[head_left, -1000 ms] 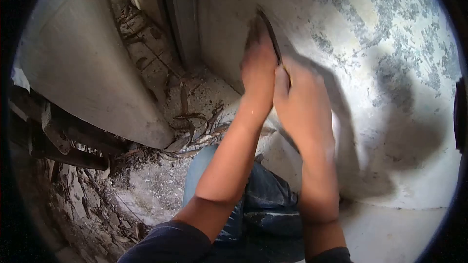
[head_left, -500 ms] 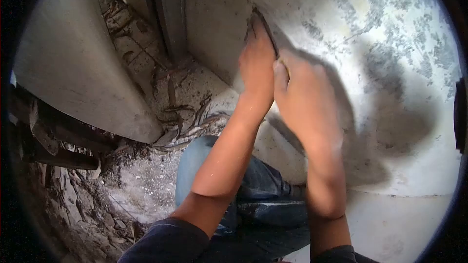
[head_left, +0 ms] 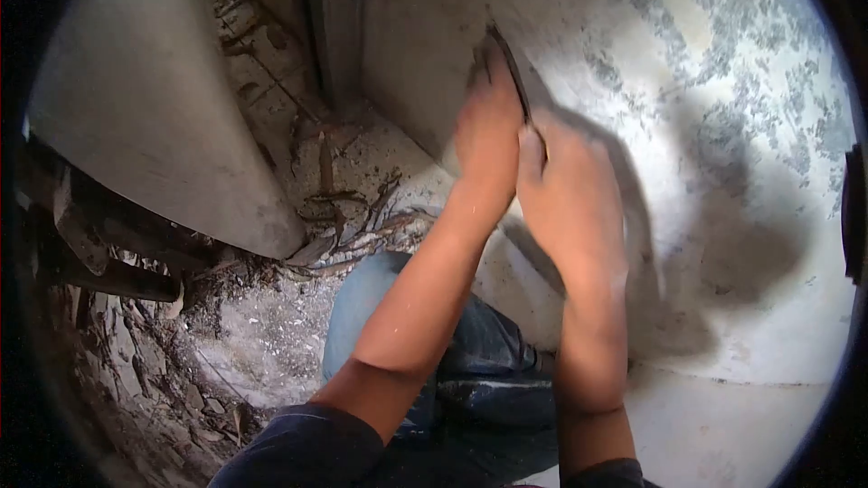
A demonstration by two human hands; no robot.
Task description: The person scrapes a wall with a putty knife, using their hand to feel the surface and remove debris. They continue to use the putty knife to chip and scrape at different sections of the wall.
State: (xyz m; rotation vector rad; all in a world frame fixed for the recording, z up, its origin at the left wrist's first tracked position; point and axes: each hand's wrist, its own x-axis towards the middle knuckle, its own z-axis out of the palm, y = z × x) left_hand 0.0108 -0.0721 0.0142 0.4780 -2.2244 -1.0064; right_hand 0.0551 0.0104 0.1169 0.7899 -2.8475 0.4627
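Observation:
A narrow, dark-edged tool [head_left: 513, 74] lies against the pale wall [head_left: 416, 54], slanting from upper left to lower right. Its exact kind cannot be made out. My left hand [head_left: 488, 122] is along its upper part, the fingers pointing up the wall and partly hidden. Lower down, my right hand [head_left: 574, 185] is closed around the near end, thumb toward my left wrist. The two hands touch or nearly touch. Slight blur covers the right knuckles, and the grip hides part of the tool.
Grey blotches [head_left: 723, 63] mark the wall at right, where my arms cast shadows. A large pale curved panel [head_left: 163, 108] stands at left above dark beams [head_left: 136, 276]. Debris and dust [head_left: 262, 334] cover the floor around my bent knee [head_left: 366, 294].
The view has shifted slightly, so wall and hands sit a little farther right and lower. My right forearm has moved a bit left. Both hands remain at the tool.

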